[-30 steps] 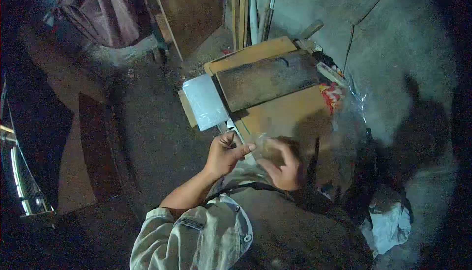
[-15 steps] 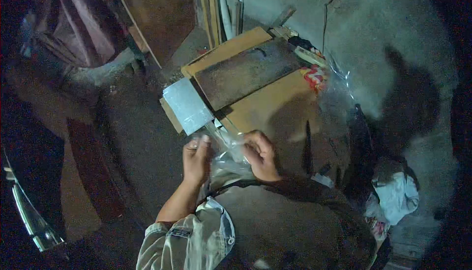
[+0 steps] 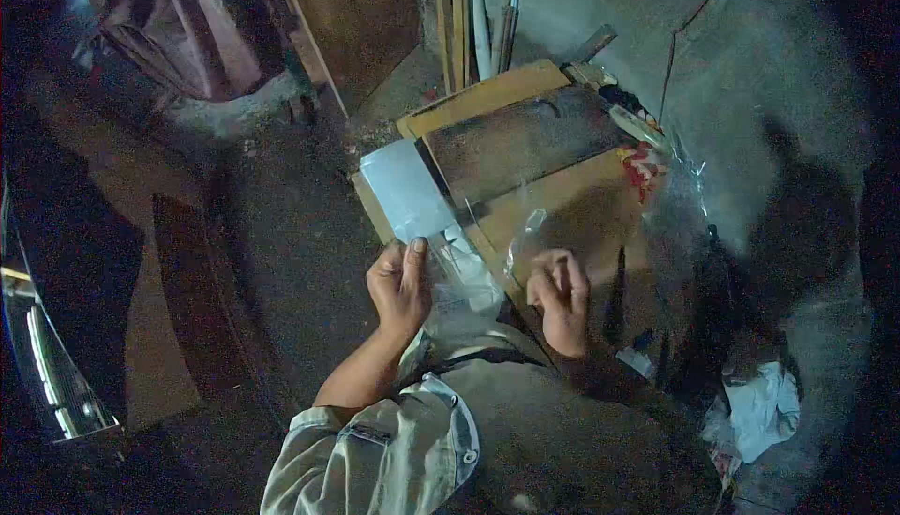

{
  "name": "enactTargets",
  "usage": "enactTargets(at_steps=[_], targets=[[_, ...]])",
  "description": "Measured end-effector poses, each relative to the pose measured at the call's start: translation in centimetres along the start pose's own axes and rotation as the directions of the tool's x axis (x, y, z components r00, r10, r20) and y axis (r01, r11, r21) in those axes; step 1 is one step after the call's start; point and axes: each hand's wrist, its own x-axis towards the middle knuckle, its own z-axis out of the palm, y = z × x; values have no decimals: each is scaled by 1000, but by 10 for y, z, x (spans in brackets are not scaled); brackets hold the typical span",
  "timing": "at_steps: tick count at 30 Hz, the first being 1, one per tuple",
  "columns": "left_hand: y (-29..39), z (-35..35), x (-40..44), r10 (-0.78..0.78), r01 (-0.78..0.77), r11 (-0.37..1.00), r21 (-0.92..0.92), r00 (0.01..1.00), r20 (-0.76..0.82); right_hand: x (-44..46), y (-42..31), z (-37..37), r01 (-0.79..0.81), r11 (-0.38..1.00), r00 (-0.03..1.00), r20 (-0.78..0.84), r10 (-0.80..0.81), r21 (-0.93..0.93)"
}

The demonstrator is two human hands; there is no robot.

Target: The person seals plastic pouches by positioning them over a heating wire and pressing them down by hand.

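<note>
My left hand is closed, its thumb and fingers pinching the edge of a clear plastic bag. The bag is hard to make out against the whitish pieces behind or inside it. My right hand is to the right with curled fingers, close to a shiny strip of clear plastic; whether the fingertips hold it is unclear. Just beyond my left hand lies a stack of pale flat sheets.
A cardboard surface bears a dark, worn board. A red and yellow wrapper lies at its right. Wooden strips and pipes lean at the back. A white bag sits low at right, and draped cloth hangs at upper left.
My hands have moved apart, the right one going rightward from the bag's middle. The view has shifted, so the surroundings appear further right.
</note>
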Motion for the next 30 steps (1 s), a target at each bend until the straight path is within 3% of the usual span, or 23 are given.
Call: enactTargets(at_steps=[1, 2, 3, 5, 6, 7, 9, 10, 13, 14, 15, 17, 19, 20, 21, 24, 26, 27, 29, 30], targets=[[1, 0, -1, 109, -107, 990, 95, 994, -11, -3, -2, 3, -33, 997, 993, 118, 26, 63], [-8, -3, -2, 166, -166, 976, 138, 986, 14, -4, 15, 3, 20, 999, 980, 198, -13, -35], [-10, 4, -5, 204, -204, 979, -3, 979, -14, 1, -8, 14, -167, 985, 947, 269, 175, -54], [-19, -2, -16, 237, -243, 968, 56, 967, 99, 5, -10, 21, -350, 928, 881, 292, 372, -126], [-4, -3, -20, 237, -261, 950, 170, 960, 147, 4, -10, 25, -348, 929, 882, 292, 370, -126], [-19, 0, -27, 255, -252, 967, -39, 947, 195, 2, -10, 30, -309, 945, 899, 290, 328, -109], [-11, -4, -35, 284, -283, 958, -46, 916, 284, -2, 1, 33, -267, 959, 915, 288, 283, -93], [-24, -6, -41, 226, -244, 970, 14, 919, 324, -6, 26, 29, -195, 971, 935, 273, 227, -139], [-16, -10, -49, 234, -243, 970, -16, 912, 338, -20, 79, 14, -108, 973, 971, 191, 147, -204], [-11, -10, -51, 229, -211, 973, -91, 928, 294, -20, 83, 6, -66, 953, 970, 203, 131, -297], [-11, -11, -51, 230, -212, 973, -93, 928, 295, -17, 63, 9, -184, 968, 954, 207, 218, -172], [-12, -20, -50, -46, 72, 982, -173, 988, 146, -13, 34, 11, -398, 903, 911, 187, 368, 163], [2, -30, -35, -141, 151, 970, -193, 988, 63, -8, 19, -2, -479, 807, 877, 162, 452, 346], [-2, -35, -26, -42, 43, 991, -126, 999, 9, -5, 24, -15, -495, 783, 859, 79, 505, 377], [7, -34, -21, -168, 156, 972, -178, 984, -55, 0, 24, -19, -429, 796, 895, 84, 438, 426], [3, -36, -17, -269, 250, 920, -302, 963, -21, 1, 25, -31, -400, 820, 912, 90, 400, 409], [-2, -31, -18, -163, 148, 930, -336, 986, -17, -5, 20, -21, -338, 890, 935, 6, 353, 304], [3, -26, -20, -155, 138, 933, -333, 988, -24, -11, 10, -13, -322, 921, 947, 65, 315, 219], [14, -16, -25, -296, 260, 877, -404, 955, -29, -17, 23, -13, -318, 945, 938, 170, 303, 71], [10, -21, -24, -131, 118, 949, -292, 991, -28, -17, 26, -15, -315, 946, 938, 177, 298, 75]])
